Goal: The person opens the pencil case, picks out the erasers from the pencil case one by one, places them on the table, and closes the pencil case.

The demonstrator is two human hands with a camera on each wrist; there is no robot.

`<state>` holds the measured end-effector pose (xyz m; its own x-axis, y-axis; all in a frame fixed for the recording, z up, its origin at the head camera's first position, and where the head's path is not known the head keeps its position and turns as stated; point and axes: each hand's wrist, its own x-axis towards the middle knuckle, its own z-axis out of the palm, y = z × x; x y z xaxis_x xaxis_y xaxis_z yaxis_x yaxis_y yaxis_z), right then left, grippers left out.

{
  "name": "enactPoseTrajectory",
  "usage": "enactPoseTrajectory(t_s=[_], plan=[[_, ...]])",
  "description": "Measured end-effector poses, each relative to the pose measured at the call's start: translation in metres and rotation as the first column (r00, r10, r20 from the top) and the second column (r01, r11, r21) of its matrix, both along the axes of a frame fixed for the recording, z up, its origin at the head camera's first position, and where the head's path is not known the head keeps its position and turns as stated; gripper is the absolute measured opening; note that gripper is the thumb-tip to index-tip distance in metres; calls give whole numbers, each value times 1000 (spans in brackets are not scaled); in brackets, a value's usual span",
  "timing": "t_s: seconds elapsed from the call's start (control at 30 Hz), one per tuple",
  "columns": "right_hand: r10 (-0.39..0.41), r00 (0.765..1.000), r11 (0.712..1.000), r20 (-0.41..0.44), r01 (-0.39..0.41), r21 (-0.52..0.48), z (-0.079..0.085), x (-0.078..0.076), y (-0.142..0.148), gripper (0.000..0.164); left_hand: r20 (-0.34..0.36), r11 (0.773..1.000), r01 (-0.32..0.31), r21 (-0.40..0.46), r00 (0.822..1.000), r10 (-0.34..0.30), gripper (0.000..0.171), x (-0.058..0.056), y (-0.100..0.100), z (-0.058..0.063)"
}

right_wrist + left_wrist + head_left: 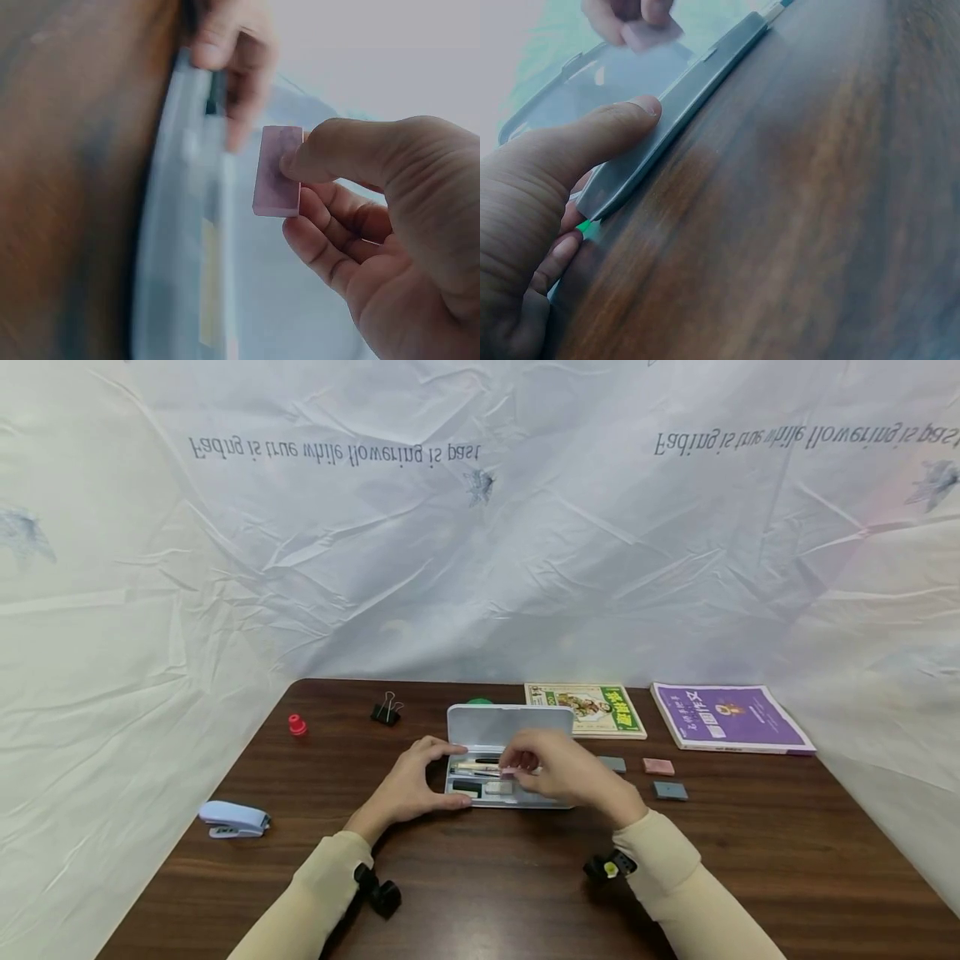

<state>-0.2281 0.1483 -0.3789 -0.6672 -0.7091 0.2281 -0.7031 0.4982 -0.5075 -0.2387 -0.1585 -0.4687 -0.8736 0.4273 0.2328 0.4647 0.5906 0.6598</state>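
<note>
Table: case open, lid raised, about midway between left and right edges. Left hand grasping its left end, thumb on the front rim. Right hand pinching a pink eraser between thumb and fingers, over the case. Pens in the rear compartment; dark block at the front left corner. Purple book by the table's far right corner, thin book along the back edge, clip toward the far left corner; stapler near the left edge
</note>
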Motion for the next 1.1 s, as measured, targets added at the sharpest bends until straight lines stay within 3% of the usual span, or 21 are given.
enactPoseTrajectory(t_s=[0.2, 0.4, 0.53, 0.67, 0.83, 1.1], plan=[[-88, 990, 995, -110, 83, -48, 24, 3, 36, 19, 18, 1000, -6, -5, 1000, 6, 80, 1, 1, 1], [-213, 951, 976, -222, 196, -95, 39, 13, 80, 29, 6, 1000, -6, -11, 1000, 6, 79, 1, 2, 2], [-281, 926, 960, -253, 268, -85, 40, 23, 108, 30, 12, 1000, -10, -16, 1000, 11, 80, 1, 1, 2], [-300, 909, 954, -290, 292, -73, 32, 30, 133, 32, 22, 1000, -14, -11, 1000, 15, 80, 2, 1, 2], [-283, 898, 959, -335, 275, -73, 12, 37, 160, 37, 17, 1000, -16, -9, 1000, 16, 80, 2, 0, 2], [-361, 898, 932, -253, 359, -57, -23, 58, 193, 47, 20, 1000, -18, -20, 1000, 19, 80, 2, 1, 2]])
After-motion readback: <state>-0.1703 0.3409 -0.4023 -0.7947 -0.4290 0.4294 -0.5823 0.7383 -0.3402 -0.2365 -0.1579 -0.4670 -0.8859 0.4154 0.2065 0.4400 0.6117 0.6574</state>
